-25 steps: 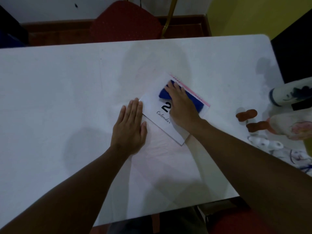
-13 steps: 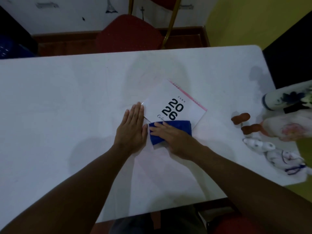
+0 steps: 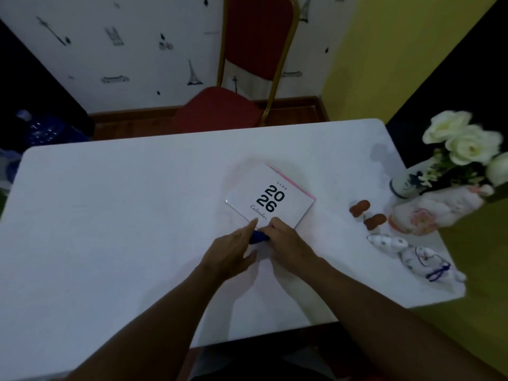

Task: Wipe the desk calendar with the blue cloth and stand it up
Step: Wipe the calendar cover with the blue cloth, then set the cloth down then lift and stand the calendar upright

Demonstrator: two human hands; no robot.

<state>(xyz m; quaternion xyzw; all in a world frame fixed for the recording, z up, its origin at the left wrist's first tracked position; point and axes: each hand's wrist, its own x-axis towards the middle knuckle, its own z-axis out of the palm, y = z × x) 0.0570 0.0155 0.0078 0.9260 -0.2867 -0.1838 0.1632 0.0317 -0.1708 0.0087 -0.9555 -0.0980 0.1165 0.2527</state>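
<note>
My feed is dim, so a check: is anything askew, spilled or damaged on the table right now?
Only the desk calendar: it lies flat, turned diagonal to the table edge, not yet standing. The blue cloth is bunched between both hands. Nothing looks spilled or damaged.

- both forearms are bare all the way up to the bottom edge of the shot, no sleeves showing anywhere
- left hand point(image 3: 233, 250) has nothing on it, no ring, no watch or band at the wrist
- right hand point(image 3: 287, 240) same deal, plain wrist
- nails look short, too dim to say more
- something dark worn at the lap, can't make out what
</note>
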